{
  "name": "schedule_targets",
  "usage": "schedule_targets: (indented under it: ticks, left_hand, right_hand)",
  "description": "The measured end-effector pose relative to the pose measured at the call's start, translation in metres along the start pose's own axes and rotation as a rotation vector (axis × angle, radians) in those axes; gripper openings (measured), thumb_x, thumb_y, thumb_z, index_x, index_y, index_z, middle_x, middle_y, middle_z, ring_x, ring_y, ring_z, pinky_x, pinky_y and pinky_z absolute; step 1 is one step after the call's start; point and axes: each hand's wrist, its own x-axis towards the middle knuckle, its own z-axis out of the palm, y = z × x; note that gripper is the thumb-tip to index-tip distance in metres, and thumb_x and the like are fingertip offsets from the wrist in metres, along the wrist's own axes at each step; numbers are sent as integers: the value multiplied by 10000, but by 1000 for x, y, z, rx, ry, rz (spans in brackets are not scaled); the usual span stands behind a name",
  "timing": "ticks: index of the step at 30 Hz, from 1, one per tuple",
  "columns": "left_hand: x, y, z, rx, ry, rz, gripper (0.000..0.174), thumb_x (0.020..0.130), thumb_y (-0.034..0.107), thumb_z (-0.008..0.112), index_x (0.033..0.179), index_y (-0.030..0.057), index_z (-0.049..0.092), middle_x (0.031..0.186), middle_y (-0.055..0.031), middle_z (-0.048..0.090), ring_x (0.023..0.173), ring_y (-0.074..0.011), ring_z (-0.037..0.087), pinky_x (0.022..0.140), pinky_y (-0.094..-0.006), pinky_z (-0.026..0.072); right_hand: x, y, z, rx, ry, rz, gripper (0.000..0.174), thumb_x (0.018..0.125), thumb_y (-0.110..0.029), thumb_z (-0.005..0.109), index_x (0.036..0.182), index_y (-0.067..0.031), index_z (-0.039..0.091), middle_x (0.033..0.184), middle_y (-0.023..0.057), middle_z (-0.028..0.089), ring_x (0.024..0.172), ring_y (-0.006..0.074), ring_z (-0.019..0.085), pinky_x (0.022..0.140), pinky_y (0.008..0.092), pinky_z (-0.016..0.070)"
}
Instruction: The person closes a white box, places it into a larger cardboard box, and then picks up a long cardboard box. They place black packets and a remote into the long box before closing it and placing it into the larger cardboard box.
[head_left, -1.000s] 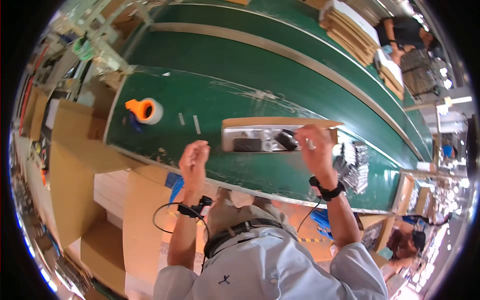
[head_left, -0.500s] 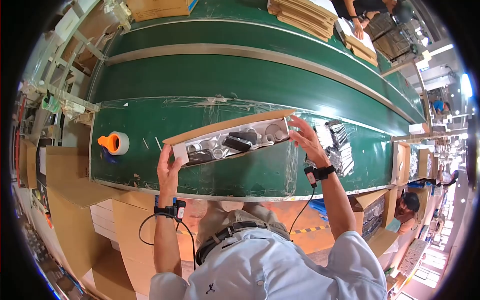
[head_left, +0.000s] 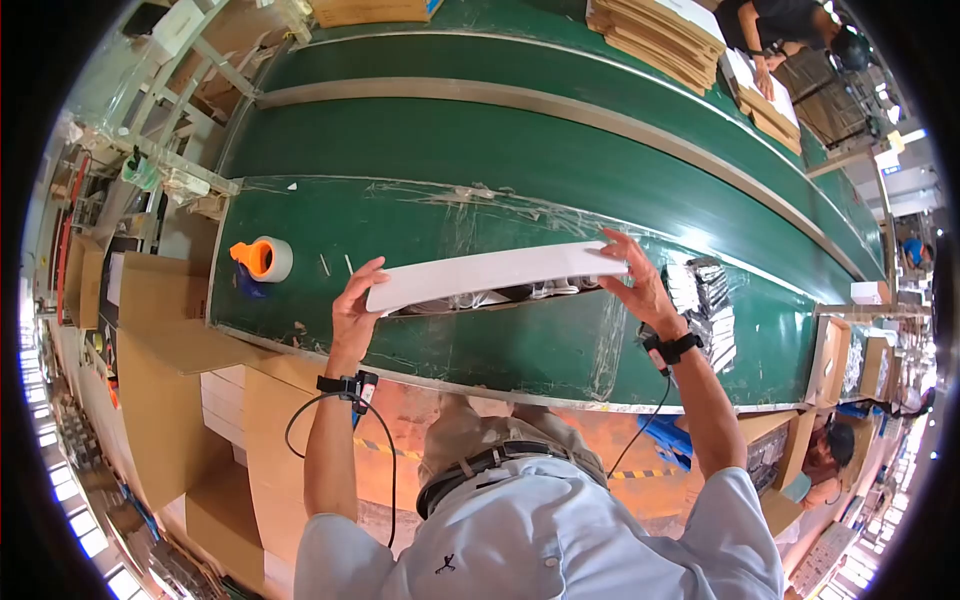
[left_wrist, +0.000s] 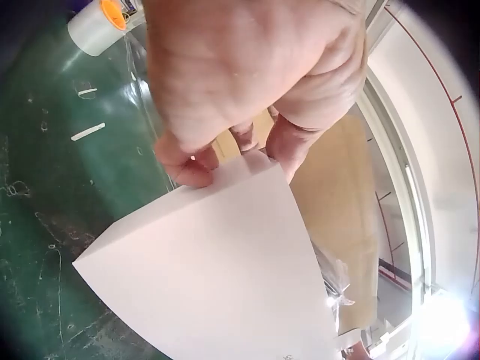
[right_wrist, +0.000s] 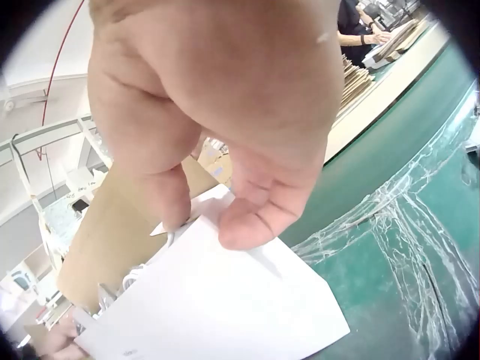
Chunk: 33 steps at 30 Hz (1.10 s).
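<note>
A long, narrow white cardboard box (head_left: 500,270) spans the two hands over the green table, its lid folded most of the way down. Through the slit along the near side show dark and silvery wrapped items (head_left: 515,294). My left hand (head_left: 353,310) grips the box's left end; in the left wrist view its thumb and fingers (left_wrist: 196,174) pinch the white end corner. At the other end, my right hand (head_left: 640,285) holds the lid corner between thumb and fingers (right_wrist: 251,229). The lid hides most of the contents.
An orange tape dispenser (head_left: 266,259) with a clear roll lies at the left. Bagged dark items (head_left: 715,315) are right of the right hand. A large open carton (head_left: 150,420) stands at the left; flat cardboard stacks (head_left: 655,45) and another person (head_left: 775,40) are across the table.
Both hands have come to the box's ends, and the box was drawn left and tilted. Its lid, standing up half a second ago, has folded toward me over the contents.
</note>
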Motion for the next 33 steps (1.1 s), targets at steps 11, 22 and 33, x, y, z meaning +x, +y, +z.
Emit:
schedule_targets:
  ticks: [11,22,33]
  left_hand:
    - [-7,52,-7,978,-285,229,509,814,-93,554,1250,120,706,1472,-116,533,1424,-351,402,1156,-414,363]
    - [-14,47,36,1260,-349,333,648,948,361,638,1478,50,434,1555,-275,327,1461,-455,284,1187,-505,306]
    - [2,58,31,1368,-384,420,559,908,276,690,1426,133,537,1422,-200,485,1304,-393,461,1056,-452,464]
  right_hand:
    - [0,-27,-18,-356,-274,-203,425,782,-238,768,1159,-88,642,1523,168,449,1488,400,289,1188,497,335]
    - [10,-35,3,-538,-217,-315,510,870,-274,734,1352,-195,589,1450,200,459,1327,429,460,1073,511,455]
    - [19,-21,0,-560,-220,-412,505,932,-268,661,1424,-306,555,1354,173,527,1204,397,524,1011,508,454]
